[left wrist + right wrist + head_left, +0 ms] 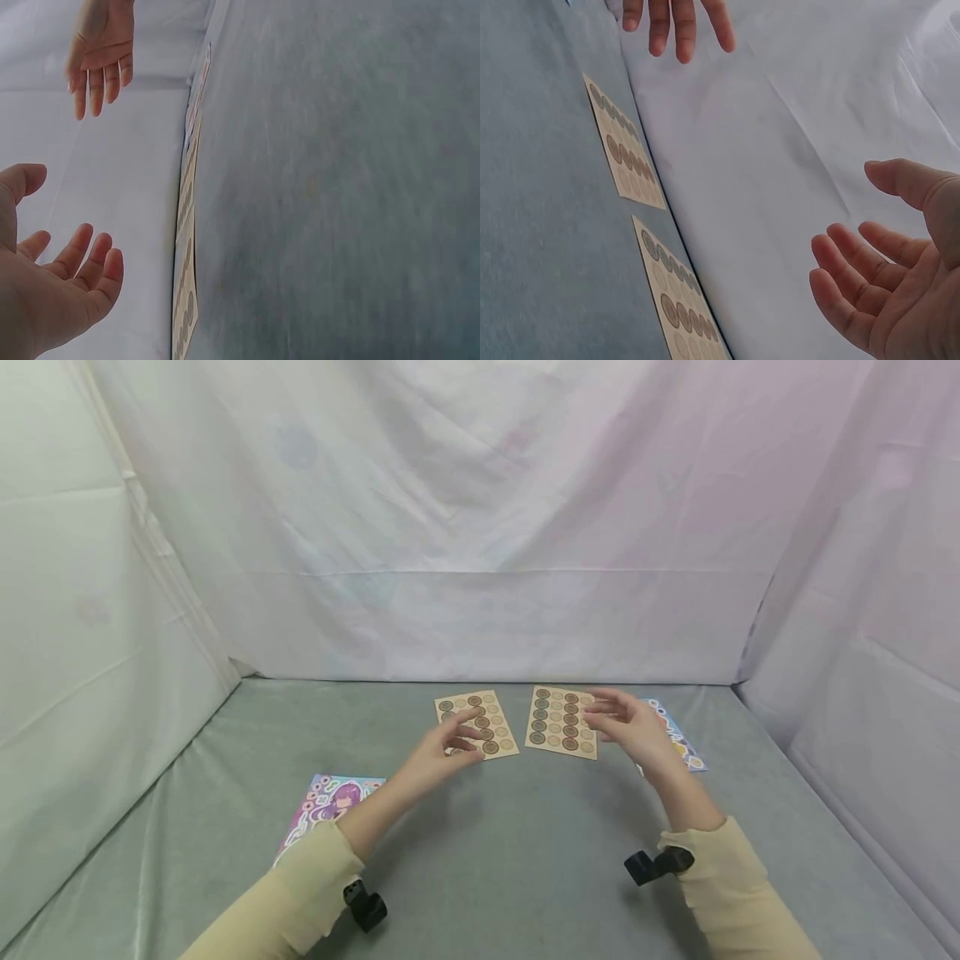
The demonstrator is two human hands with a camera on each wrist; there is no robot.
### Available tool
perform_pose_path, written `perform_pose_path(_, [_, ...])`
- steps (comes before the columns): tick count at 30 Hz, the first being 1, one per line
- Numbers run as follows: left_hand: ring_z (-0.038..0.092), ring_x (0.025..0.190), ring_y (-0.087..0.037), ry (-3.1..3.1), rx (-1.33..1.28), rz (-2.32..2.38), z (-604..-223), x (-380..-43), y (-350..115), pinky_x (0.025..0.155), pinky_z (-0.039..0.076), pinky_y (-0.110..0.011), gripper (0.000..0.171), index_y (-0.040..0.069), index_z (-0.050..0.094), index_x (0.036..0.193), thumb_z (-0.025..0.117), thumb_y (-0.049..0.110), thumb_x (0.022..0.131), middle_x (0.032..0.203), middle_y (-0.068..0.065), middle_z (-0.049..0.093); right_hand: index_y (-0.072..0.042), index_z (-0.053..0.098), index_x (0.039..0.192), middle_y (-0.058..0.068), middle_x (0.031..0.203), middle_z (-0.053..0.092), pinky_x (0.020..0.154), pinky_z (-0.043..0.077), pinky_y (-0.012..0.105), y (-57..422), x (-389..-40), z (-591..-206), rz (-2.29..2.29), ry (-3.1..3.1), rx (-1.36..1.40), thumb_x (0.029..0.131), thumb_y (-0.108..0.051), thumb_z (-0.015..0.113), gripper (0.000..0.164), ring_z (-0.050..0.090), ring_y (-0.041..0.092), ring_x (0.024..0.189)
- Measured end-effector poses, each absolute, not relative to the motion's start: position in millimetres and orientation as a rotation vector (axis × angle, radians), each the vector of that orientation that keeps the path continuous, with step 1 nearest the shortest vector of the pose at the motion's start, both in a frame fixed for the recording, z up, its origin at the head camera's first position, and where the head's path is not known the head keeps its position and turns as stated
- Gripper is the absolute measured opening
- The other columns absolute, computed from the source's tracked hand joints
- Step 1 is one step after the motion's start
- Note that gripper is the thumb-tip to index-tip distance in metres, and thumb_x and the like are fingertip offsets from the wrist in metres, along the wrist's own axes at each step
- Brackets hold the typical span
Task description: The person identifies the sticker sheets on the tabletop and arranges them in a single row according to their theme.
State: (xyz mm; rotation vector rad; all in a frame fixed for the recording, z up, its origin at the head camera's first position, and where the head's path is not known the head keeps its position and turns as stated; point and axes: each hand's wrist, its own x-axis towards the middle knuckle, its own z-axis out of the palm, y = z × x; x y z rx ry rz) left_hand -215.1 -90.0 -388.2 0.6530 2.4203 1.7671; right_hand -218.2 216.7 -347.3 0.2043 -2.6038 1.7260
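In the head view the left hand (440, 747) covers the lower left of the left beige sheet (492, 722), right of the frame's centre line at its far edge, while the right hand (636, 727) overlaps the upper right edge of the right beige sheet (558, 720); each hand is the nearer one to the sheet on its own side, and both sheets, printed with rows of circles, lie flat on the grey table (525, 852) with a gap between them; the left sheet's long axis slants from upper left to lower right, the right sheet's runs almost straight up the frame; both wrist views show the hands raised clear of the table, fingers loosely bent and a little spread, thumbs apart, pinching nothing; so the way from fingertips to either sheet looks to be chiefly downward, with the left sheet reaching rightward past its hand and the right sheet leftward; a colourful sheet (678, 742) lies partly behind the right hand, right of centre
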Motion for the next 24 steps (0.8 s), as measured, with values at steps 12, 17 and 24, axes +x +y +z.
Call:
perform_pose_path(12, [0.059,0.105,-0.032,2.326,0.693,1.834,-394,-218,-57,0.081,0.050,-0.037,0.061,0.007,0.043,0.142,0.068,0.008,0.087,0.119,-0.018,0.061,-0.004,0.039,0.144,0.022,0.131,0.054,0.081,0.052,0.025,248,-212,-350,1.654,-2.608,0.158,0.095,-0.023,0.062,0.057,0.058,0.012,0.103])
perform_pose_path(17, [0.059,0.104,-0.027,2.293,0.682,1.862,-391,-218,-42,0.086,0.049,-0.039,0.061,0.008,0.042,0.143,0.068,0.009,0.088,0.119,-0.015,0.061,-0.001,0.039,0.143,0.025,0.130,0.052,0.078,0.052,0.021,259,-208,-349,1.647,-2.587,0.167,0.095,-0.023,0.062,0.058,0.056,0.000,0.095])
perform_pose_path(24, [0.059,0.107,-0.027,2.246,0.681,1.895,-387,-215,-23,0.088,0.049,-0.039,0.061,0.010,0.041,0.144,0.066,0.011,0.089,0.120,-0.012,0.062,-0.003,0.039,0.144,0.022,0.131,0.052,0.080,0.051,0.024,269,-205,-349,1.558,-2.628,0.108,0.095,-0.031,0.060,0.060,0.054,0.002,0.098])
